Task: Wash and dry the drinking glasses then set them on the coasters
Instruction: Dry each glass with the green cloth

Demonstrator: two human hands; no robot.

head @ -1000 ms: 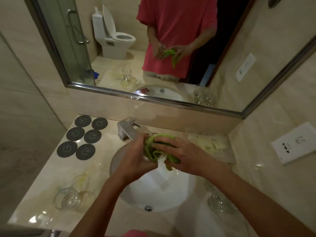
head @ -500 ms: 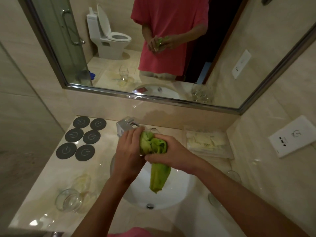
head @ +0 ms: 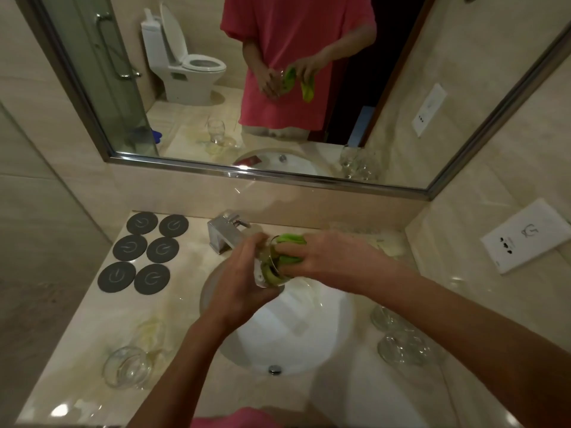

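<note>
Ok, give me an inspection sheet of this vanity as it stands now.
Surface: beige marble counter with a white sink; wet streaks at the front left.
Job's things: six dark coasters, all bare; one glass held over the sink with a green cloth stuffed into it; a glass at the front left; more glasses right of the sink.
Clutter: a clear packet at the back right.
Grippers: left hand grips the glass; right hand presses the cloth in.
Cables: nothing seen.
Surroundings: chrome faucet, mirror, wall socket.
</note>
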